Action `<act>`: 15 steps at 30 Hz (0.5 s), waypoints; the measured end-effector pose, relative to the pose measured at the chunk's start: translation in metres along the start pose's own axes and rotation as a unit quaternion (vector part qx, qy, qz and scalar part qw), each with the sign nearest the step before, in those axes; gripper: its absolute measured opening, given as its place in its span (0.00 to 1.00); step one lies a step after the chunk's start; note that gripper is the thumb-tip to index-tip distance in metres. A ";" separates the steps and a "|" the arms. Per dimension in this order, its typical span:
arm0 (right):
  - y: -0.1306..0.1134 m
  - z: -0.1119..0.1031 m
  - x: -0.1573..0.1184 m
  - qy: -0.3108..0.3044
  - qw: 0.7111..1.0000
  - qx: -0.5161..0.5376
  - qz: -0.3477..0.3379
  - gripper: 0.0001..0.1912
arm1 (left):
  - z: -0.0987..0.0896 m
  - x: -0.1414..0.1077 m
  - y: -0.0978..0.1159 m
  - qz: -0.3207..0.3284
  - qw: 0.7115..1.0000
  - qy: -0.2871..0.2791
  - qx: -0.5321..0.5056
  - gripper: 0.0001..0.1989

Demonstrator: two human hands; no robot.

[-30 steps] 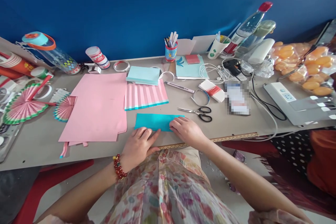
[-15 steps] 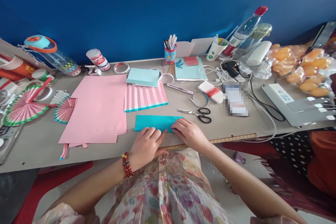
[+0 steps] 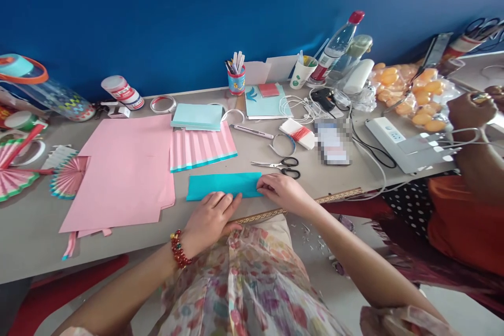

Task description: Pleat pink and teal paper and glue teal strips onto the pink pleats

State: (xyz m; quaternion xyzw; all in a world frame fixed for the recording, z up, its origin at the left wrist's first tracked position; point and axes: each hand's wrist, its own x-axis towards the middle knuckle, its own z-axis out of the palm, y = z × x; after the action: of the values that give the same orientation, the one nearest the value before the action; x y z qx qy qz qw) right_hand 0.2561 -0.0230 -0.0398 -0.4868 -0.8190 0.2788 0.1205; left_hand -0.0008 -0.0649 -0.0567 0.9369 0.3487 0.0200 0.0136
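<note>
Turquoise paper on the table before us, long axis left to right. Our left hand rests on its near edge; our right hand, set apart, touches its right end. Whether either pinches it, we cannot tell.

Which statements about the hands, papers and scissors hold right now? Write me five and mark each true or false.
1. The left hand and right hand touch the blue paper. True.
2. The pale stack overlaps the striped paper. True.
3. The blue paper lies under the pale stack. False: it lies apart, nearer the person.
4. The scissors lie on the desk. True.
5. The left hand is nearer the scissors. False: the right hand is.
</note>
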 end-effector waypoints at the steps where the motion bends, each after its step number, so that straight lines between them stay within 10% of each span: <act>1: 0.001 0.000 0.000 -0.002 1.000 0.000 0.001 0.04 | -0.001 0.000 0.000 0.002 1.000 -0.001 0.000 0.34; 15: 0.005 0.016 -0.013 0.070 0.985 -0.122 -0.096 0.10 | -0.003 0.000 0.002 -0.014 1.000 -0.012 -0.005 0.32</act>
State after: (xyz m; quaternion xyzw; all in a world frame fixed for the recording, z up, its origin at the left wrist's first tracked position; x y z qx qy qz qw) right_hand 0.2589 -0.0378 -0.0549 -0.4354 -0.8792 0.1294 0.1440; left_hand 0.0004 -0.0664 -0.0537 0.9322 0.3610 0.0106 0.0225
